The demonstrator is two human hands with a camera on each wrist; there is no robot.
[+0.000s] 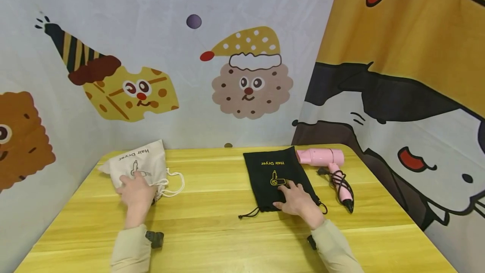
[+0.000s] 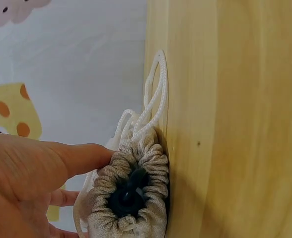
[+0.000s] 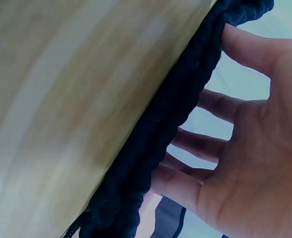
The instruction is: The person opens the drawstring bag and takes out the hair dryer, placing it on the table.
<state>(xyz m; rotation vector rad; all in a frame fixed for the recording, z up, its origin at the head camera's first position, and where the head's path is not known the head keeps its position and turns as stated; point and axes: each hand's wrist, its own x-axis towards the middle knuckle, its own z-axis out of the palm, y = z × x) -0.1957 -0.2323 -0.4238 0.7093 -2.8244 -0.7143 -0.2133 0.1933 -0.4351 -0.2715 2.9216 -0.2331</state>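
A white drawstring bag [image 1: 153, 159] printed "Hair Dryer" lies bulging at the table's left. My left hand [image 1: 137, 193] rests on it with spread fingers, the thumb [image 2: 89, 157] touching beside the gathered mouth. Inside that mouth a dark object [image 2: 128, 196] shows; most of it is hidden by the cloth. A flat black drawstring bag [image 1: 261, 180] with yellow "Hair Dryer" print lies to the right. My right hand [image 1: 297, 200] touches its near part with fingers spread, and the right wrist view shows the fingertips along its ruched edge [image 3: 151, 129].
Right of the black bag lies a pink hair dryer [image 1: 322, 157], its black cord [image 1: 339, 180] wound round the handle. White drawstrings [image 1: 176, 188] loop out from the white bag. A cartoon-printed curtain [image 1: 197, 96] hangs behind the wooden table [image 1: 212, 239].
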